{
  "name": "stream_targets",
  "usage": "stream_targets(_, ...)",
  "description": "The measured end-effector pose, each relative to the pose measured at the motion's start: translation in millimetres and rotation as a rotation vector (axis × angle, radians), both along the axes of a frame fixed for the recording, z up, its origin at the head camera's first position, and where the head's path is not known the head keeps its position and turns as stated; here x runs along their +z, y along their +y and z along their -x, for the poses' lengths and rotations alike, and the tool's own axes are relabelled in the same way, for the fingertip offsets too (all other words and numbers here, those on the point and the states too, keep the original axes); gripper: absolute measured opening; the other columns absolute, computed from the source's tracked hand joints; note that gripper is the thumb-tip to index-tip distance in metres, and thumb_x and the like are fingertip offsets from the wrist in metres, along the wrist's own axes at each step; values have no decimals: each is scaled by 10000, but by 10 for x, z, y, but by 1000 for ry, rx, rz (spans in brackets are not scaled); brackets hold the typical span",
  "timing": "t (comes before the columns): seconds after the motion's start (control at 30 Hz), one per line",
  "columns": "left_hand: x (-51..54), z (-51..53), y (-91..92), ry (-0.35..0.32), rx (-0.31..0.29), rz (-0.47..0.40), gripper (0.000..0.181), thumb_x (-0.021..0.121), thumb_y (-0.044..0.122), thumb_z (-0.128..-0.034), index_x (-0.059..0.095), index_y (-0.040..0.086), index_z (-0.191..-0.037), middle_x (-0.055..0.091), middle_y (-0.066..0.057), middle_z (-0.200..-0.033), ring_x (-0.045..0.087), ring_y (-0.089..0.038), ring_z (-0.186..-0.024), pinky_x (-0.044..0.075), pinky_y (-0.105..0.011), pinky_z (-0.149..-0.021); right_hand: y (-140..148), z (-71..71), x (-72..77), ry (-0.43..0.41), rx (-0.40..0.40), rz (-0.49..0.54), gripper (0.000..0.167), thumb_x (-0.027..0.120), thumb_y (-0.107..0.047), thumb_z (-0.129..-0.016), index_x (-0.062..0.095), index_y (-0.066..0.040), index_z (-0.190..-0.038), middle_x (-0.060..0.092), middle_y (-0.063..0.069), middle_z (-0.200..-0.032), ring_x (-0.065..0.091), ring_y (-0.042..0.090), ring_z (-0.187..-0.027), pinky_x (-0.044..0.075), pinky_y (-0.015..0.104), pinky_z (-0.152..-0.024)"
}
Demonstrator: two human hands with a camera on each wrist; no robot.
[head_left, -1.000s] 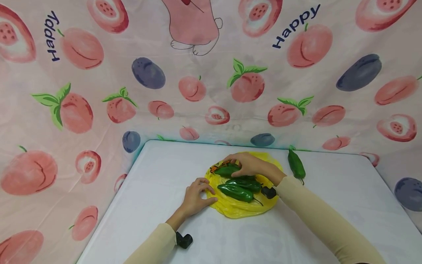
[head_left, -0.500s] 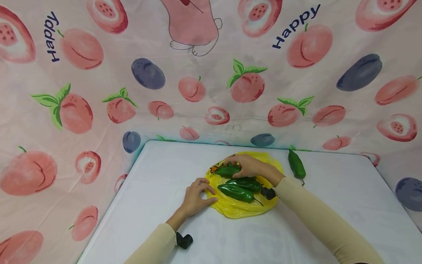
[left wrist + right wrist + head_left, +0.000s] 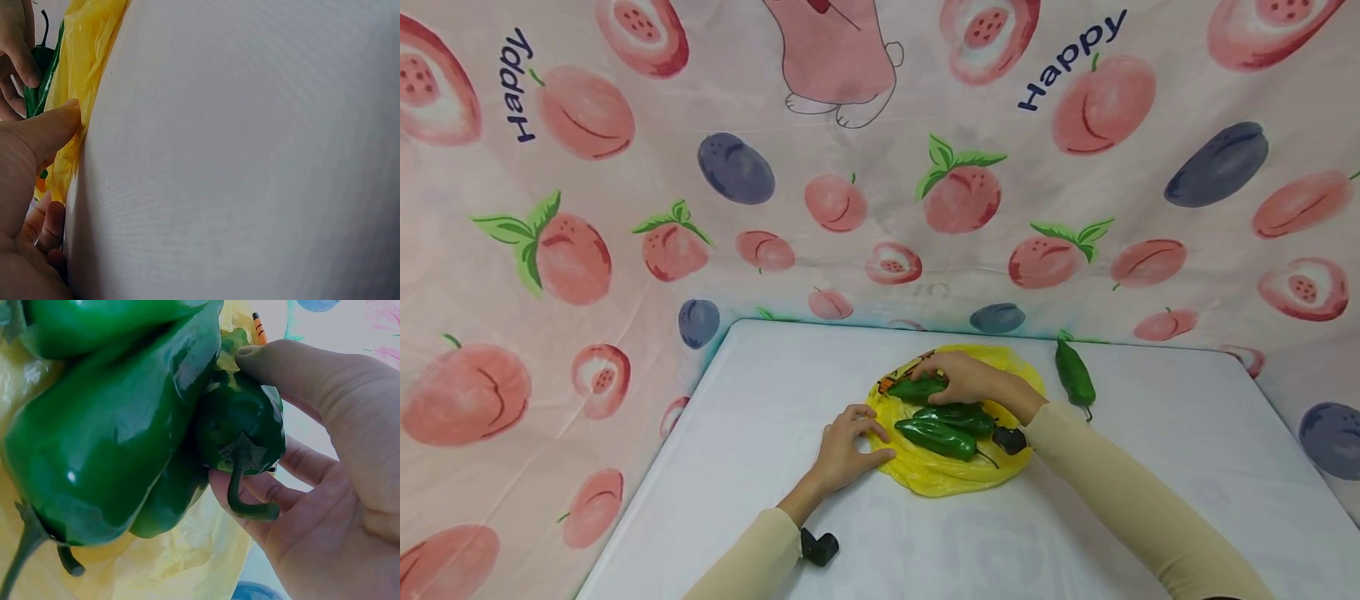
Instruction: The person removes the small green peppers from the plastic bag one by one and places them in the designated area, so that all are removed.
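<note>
Three glossy green peppers show on a crumpled yellow plastic bag in the head view. My right hand reaches over the bag and grips the farthest green pepper; in the right wrist view its thumb lies on one side of the held pepper, fingers on the other. Two more peppers, a middle pepper and a near pepper, lie close beside it. At the bag's left edge my left hand holds the plastic between thumb and fingers; the left wrist view shows the thumb against the yellow plastic.
Another green pepper lies apart on the white table, near its back edge to the right. A fruit-printed cloth hangs behind and at the sides. Dark wrist devices sit at both cuffs.
My right hand has shifted very slightly while keeping hold of the far pepper. The left hand, the bag and the other peppers look unchanged.
</note>
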State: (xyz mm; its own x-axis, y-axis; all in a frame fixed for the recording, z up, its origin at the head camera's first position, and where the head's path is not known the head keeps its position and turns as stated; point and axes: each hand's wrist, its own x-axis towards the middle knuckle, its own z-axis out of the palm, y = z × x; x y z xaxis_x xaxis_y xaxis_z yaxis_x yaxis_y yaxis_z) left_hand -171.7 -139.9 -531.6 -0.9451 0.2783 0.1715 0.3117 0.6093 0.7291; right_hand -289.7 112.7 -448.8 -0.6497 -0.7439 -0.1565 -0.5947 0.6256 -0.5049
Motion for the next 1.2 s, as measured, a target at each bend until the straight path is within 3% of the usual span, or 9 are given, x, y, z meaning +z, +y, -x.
stream_targets(0.43,-8,11,2,-5,1,8,180,861,303,-848,753,179,-920,576,-69,-1256,539,-271,-1183,313,-499,-904,13,3,12,4,12,11,373,770,-168,-935,684,-137,-1297,650,48,-1298,609,251,-1136,496,465,-992)
stream_targets(0.87,-22,-1,-2,6,-4,18,171,858,297,-851,754,184,-925,576,-70,-1260,542,-276,-1161,315,-484,-899,87,-45,130,47,51,11,388,761,-146,-940,667,-139,-1316,631,86,-1355,615,253,-1149,525,420,-934)
stream_targets(1.2,-18,3,1,-3,-2,8,167,857,299,-853,753,188,-924,580,-78,-1265,539,-270,-1169,311,-502,-906,183,-112,302,27,7,126,404,767,-133,-932,665,-138,-1323,656,53,-1249,626,248,-1074,550,383,-900)
